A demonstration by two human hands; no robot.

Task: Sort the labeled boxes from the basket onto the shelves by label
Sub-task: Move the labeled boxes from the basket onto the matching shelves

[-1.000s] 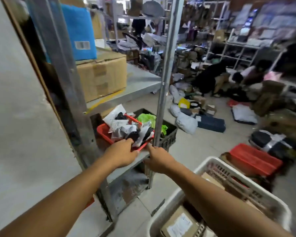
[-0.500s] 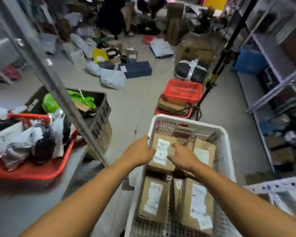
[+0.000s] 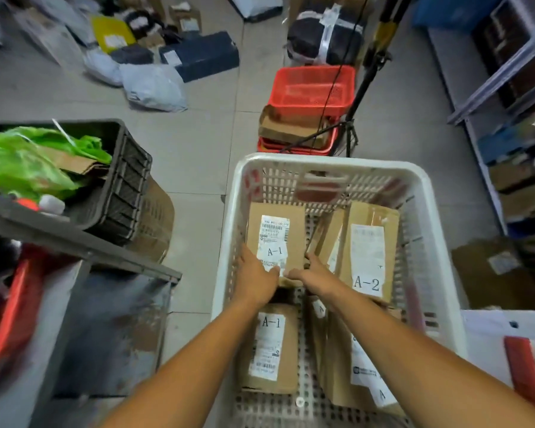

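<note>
A white plastic basket (image 3: 423,211) stands on the floor in front of me with several brown cardboard boxes inside. Both hands hold the near end of a box labeled A-1 (image 3: 275,230) at the basket's far left. My left hand (image 3: 254,278) grips its near left corner, my right hand (image 3: 314,276) its near right corner. A second A-1 box (image 3: 271,347) lies below my wrists. A box labeled A-2 (image 3: 369,251) leans at the right side. More boxes (image 3: 352,375) lie under my right forearm.
A metal shelf (image 3: 84,245) at left carries a dark crate (image 3: 121,193) with green bags and a red tray (image 3: 10,319). Red baskets (image 3: 312,91) and a tripod (image 3: 352,118) stand beyond the white basket. Parcels litter the floor. Shelves with goods (image 3: 507,149) line the right.
My hands left the red tray on the left shelf, swung to the white basket and closed on the A-1 box. The view tilted further down over the basket.
</note>
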